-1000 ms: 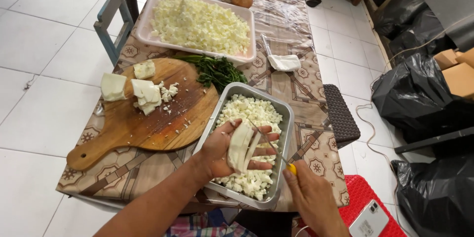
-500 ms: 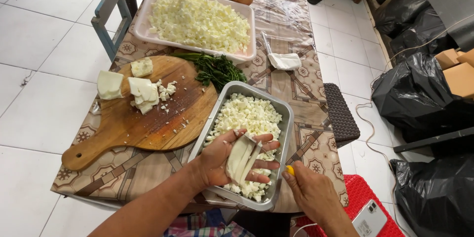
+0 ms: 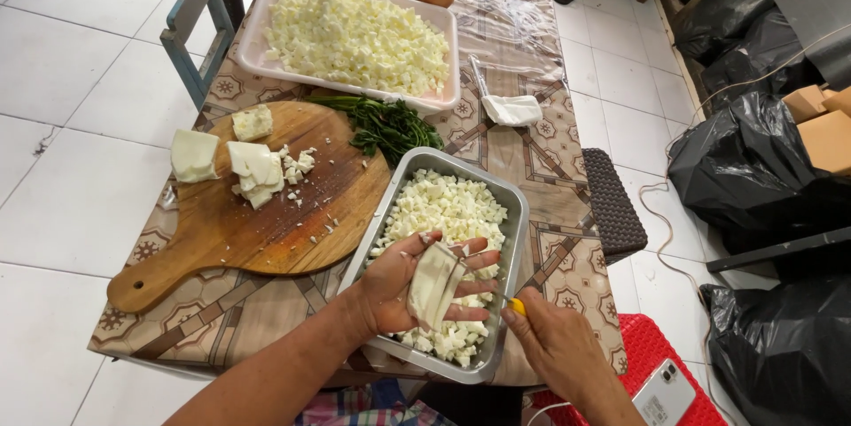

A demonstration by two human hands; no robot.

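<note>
White cheese slab [image 3: 433,282] flat on spread left hand [image 3: 417,289], above metal tray [image 3: 514,213] of cubes. Right hand [image 3: 554,346] now nearer, closed round yellow-handled knife [image 3: 514,305] (blade barely visible), tip beside slab. Cut apparently imminent.

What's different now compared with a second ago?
Little. The left hand still holds the white slices flat on its palm over the metal tray. The right hand, with its yellow-handled knife, has drawn back slightly from the slices toward the tray's right edge. The cutting board, greens and pink tray have not moved.
</note>
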